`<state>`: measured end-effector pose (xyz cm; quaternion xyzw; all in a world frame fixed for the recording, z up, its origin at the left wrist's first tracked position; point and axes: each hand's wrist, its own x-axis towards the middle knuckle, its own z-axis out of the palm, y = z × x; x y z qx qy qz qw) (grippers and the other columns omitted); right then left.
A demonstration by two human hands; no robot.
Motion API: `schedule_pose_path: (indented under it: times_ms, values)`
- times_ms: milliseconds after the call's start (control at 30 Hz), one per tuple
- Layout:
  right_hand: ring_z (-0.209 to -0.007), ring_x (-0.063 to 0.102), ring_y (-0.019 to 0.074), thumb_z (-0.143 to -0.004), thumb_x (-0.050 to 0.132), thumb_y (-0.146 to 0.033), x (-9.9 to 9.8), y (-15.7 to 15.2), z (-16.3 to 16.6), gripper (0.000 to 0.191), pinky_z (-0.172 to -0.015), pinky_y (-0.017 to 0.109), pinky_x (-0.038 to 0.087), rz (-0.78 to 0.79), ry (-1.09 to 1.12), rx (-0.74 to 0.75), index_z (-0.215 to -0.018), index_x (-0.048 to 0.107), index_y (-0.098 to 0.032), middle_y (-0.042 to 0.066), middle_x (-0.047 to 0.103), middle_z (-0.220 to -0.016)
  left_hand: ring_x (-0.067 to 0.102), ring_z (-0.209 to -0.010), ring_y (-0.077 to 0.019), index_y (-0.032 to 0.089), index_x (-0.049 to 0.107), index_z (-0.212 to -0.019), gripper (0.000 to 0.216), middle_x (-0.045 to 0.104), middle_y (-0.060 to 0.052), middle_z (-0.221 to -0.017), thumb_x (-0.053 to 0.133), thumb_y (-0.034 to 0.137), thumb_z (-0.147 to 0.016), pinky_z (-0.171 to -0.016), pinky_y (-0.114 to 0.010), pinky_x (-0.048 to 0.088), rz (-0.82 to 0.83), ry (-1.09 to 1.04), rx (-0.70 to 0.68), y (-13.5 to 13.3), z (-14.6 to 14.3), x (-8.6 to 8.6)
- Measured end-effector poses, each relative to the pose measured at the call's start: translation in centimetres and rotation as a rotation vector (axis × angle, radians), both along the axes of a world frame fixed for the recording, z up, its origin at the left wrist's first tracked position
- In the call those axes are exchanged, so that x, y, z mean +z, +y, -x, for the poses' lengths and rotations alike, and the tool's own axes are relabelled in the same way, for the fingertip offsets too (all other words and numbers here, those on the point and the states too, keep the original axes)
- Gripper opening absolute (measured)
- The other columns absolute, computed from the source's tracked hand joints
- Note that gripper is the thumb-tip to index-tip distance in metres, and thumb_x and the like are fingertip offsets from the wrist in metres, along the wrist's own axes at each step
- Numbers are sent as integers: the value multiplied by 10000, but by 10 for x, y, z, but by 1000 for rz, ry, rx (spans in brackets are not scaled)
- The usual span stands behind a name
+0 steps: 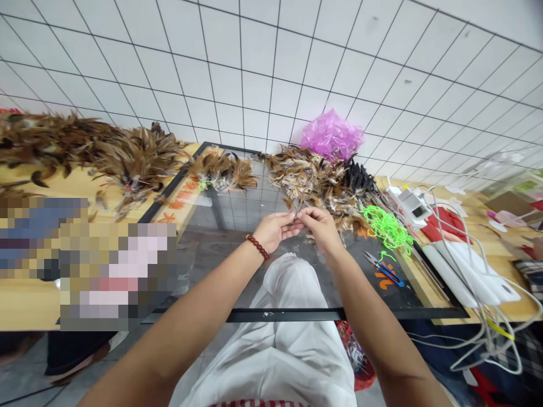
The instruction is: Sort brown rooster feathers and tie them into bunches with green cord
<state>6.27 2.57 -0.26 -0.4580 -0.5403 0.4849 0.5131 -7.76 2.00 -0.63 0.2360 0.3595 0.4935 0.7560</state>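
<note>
My left hand [276, 230] and my right hand [321, 226] meet over a glass table top [237, 265], fingers pinched together on a small bunch of brown feathers [298, 208]. The left wrist wears a bracelet of dark red beads [258, 247]. Just beyond the hands lies a large heap of brown and white feathers [309, 178]. A smaller tied bunch of feathers [223, 172] rests to the far left of the glass. Neon green string [387, 229] is piled right of my right hand, and small blue-handled snips [384, 268] lie near the right forearm.
More brown feathers [85, 150] cover the wooden bench at the left. A pink plastic bag [331, 135] sits against the tiled wall. White devices and cables [466, 265] crowd the right side. A blurred patch hides the near left.
</note>
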Motion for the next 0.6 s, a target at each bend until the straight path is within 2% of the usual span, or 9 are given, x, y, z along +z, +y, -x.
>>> schedule_pose_path:
  times_ms: [100, 300, 433, 600]
  values:
    - [-632, 520, 119, -665, 710, -363, -6, 1, 1, 184, -633, 261, 433, -54, -48, -4, -719, 663, -194, -5, 621, -695, 688, -668, -138, 63, 680, -793, 44, 695, -94, -710, 643, 71, -816, -660, -241, 554, 6, 32, -21, 0, 0, 1]
    - [-596, 465, 103, -739, 648, -343, -8, 4, -8, 177, -570, 243, 382, -282, -369, -25, -762, 684, -170, -2, 577, -687, 556, -482, -59, 54, 656, -703, 107, 604, -25, -568, 657, 75, -808, -502, -168, 475, -40, 73, 13, 1, -4, -3]
    - [-538, 404, 85, -773, 632, -398, -5, 3, -8, 235, -517, 230, 332, -212, -278, 5, -744, 629, -164, -33, 506, -618, 527, -458, -54, 65, 643, -683, 133, 586, -13, -552, 676, 111, -803, -456, -160, 439, -75, 114, 3, 0, -5, -5]
    - [-545, 417, 93, -788, 634, -425, -6, 5, -7, 290, -535, 238, 340, -220, -230, 25, -655, 567, -176, -32, 489, -594, 555, -468, -72, 61, 643, -666, 155, 614, -38, -581, 702, 137, -788, -465, -179, 454, -94, 153, -132, 0, -3, -5]
